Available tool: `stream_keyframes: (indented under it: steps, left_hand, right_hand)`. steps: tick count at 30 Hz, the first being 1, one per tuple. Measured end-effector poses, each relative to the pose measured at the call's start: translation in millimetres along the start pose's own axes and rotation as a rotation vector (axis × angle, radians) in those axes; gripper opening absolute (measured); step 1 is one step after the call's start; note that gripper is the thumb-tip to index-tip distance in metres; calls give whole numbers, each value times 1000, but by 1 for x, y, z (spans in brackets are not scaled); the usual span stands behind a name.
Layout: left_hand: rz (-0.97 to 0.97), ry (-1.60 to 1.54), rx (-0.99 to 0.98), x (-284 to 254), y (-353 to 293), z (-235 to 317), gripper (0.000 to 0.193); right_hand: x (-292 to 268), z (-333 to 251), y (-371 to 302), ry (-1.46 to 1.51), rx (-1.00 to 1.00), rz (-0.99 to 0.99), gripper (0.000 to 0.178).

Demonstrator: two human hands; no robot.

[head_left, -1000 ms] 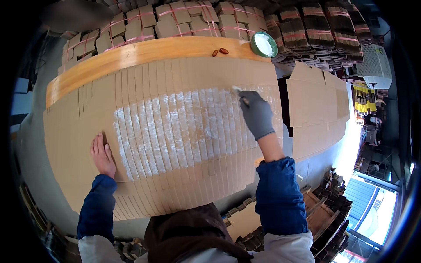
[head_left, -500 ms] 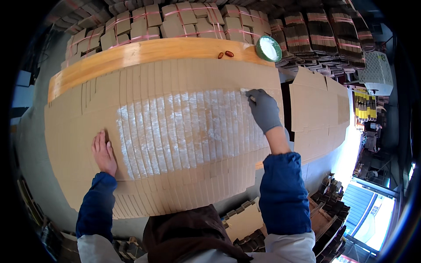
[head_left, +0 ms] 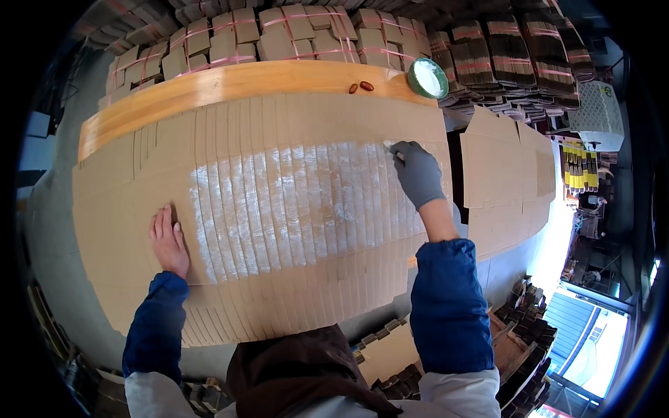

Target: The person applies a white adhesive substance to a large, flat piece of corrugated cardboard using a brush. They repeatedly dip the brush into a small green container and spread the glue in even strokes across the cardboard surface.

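Overlapping brown cardboard sheets [head_left: 313,115] lie fanned across the table, each showing a narrow strip. A broad band of wet white paste [head_left: 279,209] covers the middle of these strips. My left hand [head_left: 168,241], bare, rests flat on the cardboard left of the paste, fingers stretched out. At the band's far right corner, my right hand [head_left: 419,174], in a grey glove, has its fingers closed. A small whitish thing [head_left: 389,146] shows at its fingertips, touching the cardboard; its kind is hidden by the glove.
On the wooden table [head_left: 279,75], a green bowl [head_left: 427,78] of white paste stands at the far right. Two small brown oval objects [head_left: 360,87] lie beside it. More flat cardboard [head_left: 512,167] is to the right. Tied cardboard bundles [head_left: 306,33] stand behind the table.
My gloved right hand has moved very slightly at the far right corner of the paste. My left hand stays flat on the cardboard. The whole view has shifted a little.
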State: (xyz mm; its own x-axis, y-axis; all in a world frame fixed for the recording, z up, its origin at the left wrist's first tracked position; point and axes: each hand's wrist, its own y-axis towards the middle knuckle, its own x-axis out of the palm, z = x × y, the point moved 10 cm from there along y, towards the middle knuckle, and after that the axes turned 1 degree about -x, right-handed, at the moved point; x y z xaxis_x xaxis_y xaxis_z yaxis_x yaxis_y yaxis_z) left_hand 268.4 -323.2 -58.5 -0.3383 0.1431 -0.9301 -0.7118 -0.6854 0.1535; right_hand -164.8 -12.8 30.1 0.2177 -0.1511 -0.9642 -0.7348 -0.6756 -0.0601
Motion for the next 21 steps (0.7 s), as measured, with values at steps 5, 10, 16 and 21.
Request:
stream_keyframes:
  steps: [5, 10, 16, 21]
  left_hand:
    - [1, -28, -6, 4, 1, 3, 43]
    - [8, -26, -18, -4, -2, -1, 43]
    - [13, -20, 5, -2, 3, 4, 44]
    - [15, 2, -5, -1, -1, -1, 44]
  right_hand:
    - [9, -8, -3, -12, -44, 7, 16]
    - [-16, -26, -29, 104, 58, 82, 16]
    - [8, -50, -102, 177, 55, 96, 16]
    - [16, -116, -148, 243, -47, 84, 18]
